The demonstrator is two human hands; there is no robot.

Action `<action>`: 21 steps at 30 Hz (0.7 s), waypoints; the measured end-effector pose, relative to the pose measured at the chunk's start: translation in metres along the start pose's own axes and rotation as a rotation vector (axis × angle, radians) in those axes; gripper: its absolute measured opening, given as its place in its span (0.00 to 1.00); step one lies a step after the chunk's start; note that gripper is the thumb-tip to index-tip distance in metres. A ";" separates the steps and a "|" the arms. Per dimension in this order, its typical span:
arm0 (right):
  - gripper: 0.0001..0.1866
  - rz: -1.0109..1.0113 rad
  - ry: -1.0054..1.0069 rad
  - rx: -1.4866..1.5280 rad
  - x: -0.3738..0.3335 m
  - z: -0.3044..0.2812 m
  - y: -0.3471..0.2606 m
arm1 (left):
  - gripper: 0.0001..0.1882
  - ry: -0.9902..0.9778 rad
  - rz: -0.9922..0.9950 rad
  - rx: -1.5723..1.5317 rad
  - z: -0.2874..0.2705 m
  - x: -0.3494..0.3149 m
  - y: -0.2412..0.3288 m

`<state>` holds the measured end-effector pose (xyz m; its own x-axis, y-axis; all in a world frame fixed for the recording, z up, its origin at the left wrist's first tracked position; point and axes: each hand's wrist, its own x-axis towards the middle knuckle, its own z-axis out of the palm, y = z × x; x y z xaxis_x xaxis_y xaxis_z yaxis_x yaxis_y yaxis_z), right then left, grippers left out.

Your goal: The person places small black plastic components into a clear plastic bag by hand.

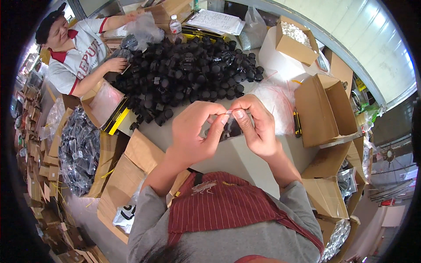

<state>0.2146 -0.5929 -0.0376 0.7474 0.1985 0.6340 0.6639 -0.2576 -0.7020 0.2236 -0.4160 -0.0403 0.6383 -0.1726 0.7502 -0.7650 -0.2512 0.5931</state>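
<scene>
In front of my chest, both hands meet over the table and pinch the top edge of a small clear plastic bag point(230, 128). My left hand point(195, 127) grips one side of that edge between thumb and forefinger. On the other side, my right hand point(256, 125) does the same, its thumb almost touching the left one. Something dark shows in the bag below my fingers; its shape is partly hidden. Just beyond my hands spreads a big heap of black plastic parts point(188, 72). Flat clear bags with red edges point(276, 103) lie right of my right hand.
A co-worker point(83, 52) handles bagged items at the far left. An open cardboard box point(324, 109) and a yellow-black utility knife point(297, 122) lie to the right. A box of small white pieces point(296, 37), a bottle point(175, 27) and papers point(215, 21) stand behind. A carton of filled bags point(79, 149) sits left.
</scene>
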 end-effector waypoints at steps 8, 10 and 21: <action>0.06 -0.006 -0.108 0.002 0.002 0.001 0.000 | 0.04 0.001 -0.042 -0.052 -0.003 -0.002 -0.008; 0.07 -0.009 -0.121 -0.028 0.002 0.002 -0.001 | 0.04 0.004 -0.032 -0.041 -0.004 -0.002 -0.007; 0.04 0.294 -0.289 0.412 0.007 -0.006 0.004 | 0.03 -0.029 0.084 -0.038 -0.006 -0.003 -0.007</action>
<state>0.2224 -0.5987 -0.0344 0.8396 0.4389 0.3200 0.3392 0.0364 -0.9400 0.2262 -0.4081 -0.0450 0.5732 -0.2192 0.7895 -0.8185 -0.1985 0.5391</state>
